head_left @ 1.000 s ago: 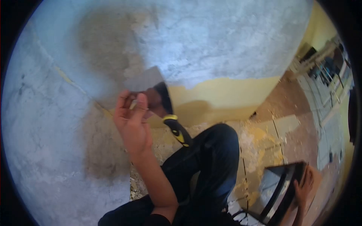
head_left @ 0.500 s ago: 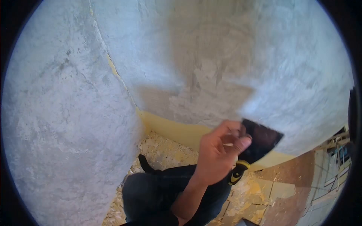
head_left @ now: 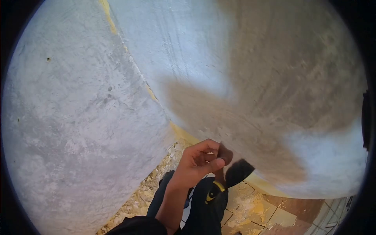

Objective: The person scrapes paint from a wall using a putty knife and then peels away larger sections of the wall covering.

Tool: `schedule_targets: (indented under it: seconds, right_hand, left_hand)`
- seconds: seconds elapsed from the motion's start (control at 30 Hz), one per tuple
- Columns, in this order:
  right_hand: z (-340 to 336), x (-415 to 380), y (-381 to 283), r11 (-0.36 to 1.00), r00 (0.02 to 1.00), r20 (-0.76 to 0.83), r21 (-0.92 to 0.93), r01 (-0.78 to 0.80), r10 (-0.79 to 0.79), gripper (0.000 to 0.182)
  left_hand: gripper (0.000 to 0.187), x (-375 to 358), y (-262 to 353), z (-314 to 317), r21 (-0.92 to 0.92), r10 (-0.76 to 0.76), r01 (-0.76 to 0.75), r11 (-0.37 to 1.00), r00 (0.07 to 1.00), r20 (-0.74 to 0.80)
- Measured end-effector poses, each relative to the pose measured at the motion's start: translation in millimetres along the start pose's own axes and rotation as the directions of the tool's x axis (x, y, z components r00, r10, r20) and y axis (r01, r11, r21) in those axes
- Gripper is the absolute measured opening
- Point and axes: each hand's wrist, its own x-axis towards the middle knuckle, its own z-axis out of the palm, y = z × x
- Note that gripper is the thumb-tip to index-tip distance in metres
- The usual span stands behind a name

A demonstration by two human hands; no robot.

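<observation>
My left hand (head_left: 192, 167) is in the lower middle of the head view, its thumb and index finger pinched together and the other fingers curled. It appears to grip a putty knife (head_left: 239, 172) by the blade side, though the exact contact is hard to make out. The dark blade points up and right, close to the wall. Its black and yellow handle hangs lower, below my fingers, and no other hand shows on it. My right hand is out of view.
Grey plastered walls (head_left: 78, 129) (head_left: 282, 90) meet at a cracked corner with yellowish patches. A yellow strip (head_left: 262, 185) runs along the right wall's foot. Flaky debris (head_left: 154, 176) covers the floor by the corner. Tiles (head_left: 284, 217) and my dark trousers (head_left: 203, 217) show below.
My left hand and the putty knife have shifted left and down in view. The view has turned, so the wall corner sits further right, and the shadow on the right wall looks larger.
</observation>
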Motion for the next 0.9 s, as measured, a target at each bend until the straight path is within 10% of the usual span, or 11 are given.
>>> schedule_targets:
  seconds: [0.37, 0.83, 0.9]
  right_hand:
    - [-90.0, 61.8, -85.8, 0.862, 0.827, 0.305, -0.035, 0.505, -0.472, 0.08]
    - [-183.9, -29.6, 71.5, 0.722, 0.505, 0.774, -0.092, 0.686, -0.382, 0.065]
    - [-159.0, -13.3, 60.7, -0.259, -0.114, 0.572, -0.18, 0.949, -0.812, 0.052]
  left_hand:
    - [0.018, -10.0, 64.1, -16.7, 0.052, -0.11, 0.125, 0.991, 0.966, -0.236]
    - [0.017, -204.6, 117.8, 22.6, -0.073, -0.371, 0.418, 0.906, 0.697, -0.614]
    - [0.017, -225.6, 114.8, 21.2, -0.104, -0.375, 0.408, 0.907, 0.67, -0.641]
